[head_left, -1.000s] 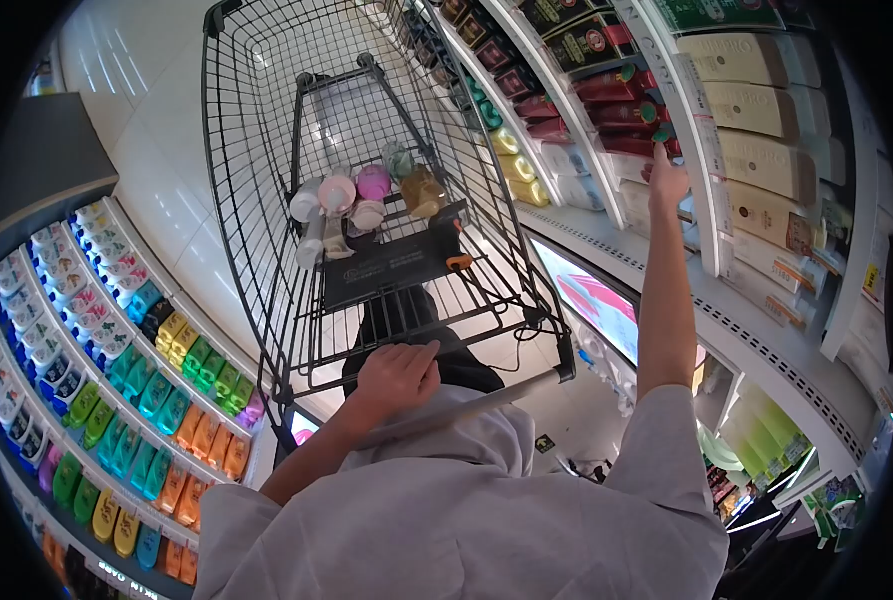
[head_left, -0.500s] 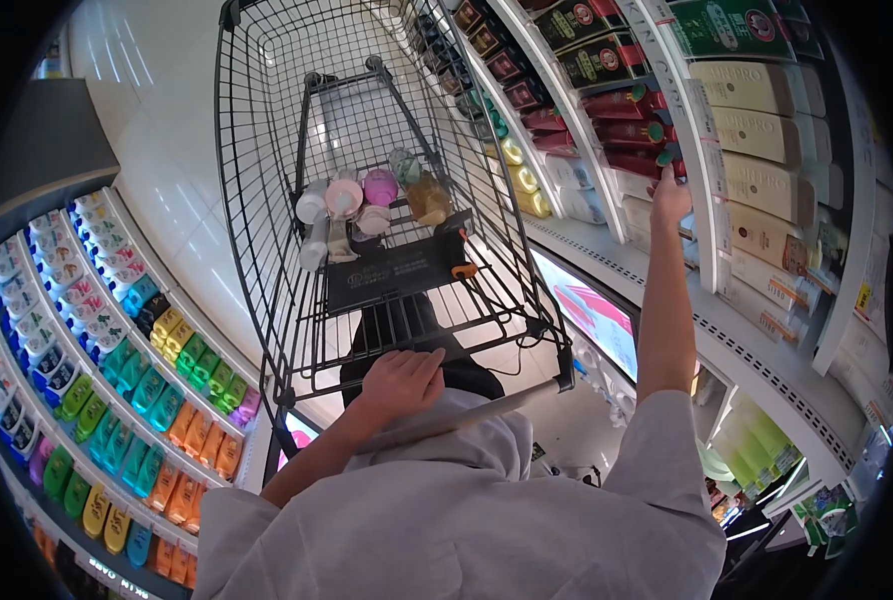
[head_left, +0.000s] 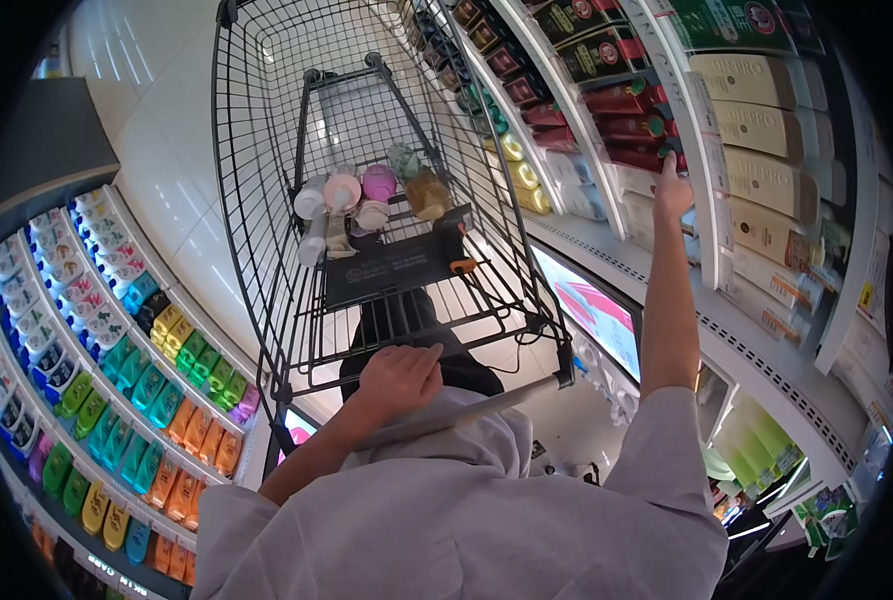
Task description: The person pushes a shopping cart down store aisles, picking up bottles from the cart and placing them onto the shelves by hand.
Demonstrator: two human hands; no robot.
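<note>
Right-hand fingers (head_left: 670, 163): at capped end of nearest red bottle (head_left: 632, 156), can't tell spread or hold | left hand (head_left: 399, 378): by cart handle (head_left: 481, 406), grip unclear | location: right-side shelving (head_left: 708, 170), beside matching bottles (head_left: 634, 128) | handling: pinch squarely, without jostling matching bottles | axis: left-right in view, capped end rightward

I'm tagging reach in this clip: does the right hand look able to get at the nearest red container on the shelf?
Most likely yes: the right hand is up at that red container, fingertips by its end, with nothing visible blocking the way; whether they touch is unclear.
</note>
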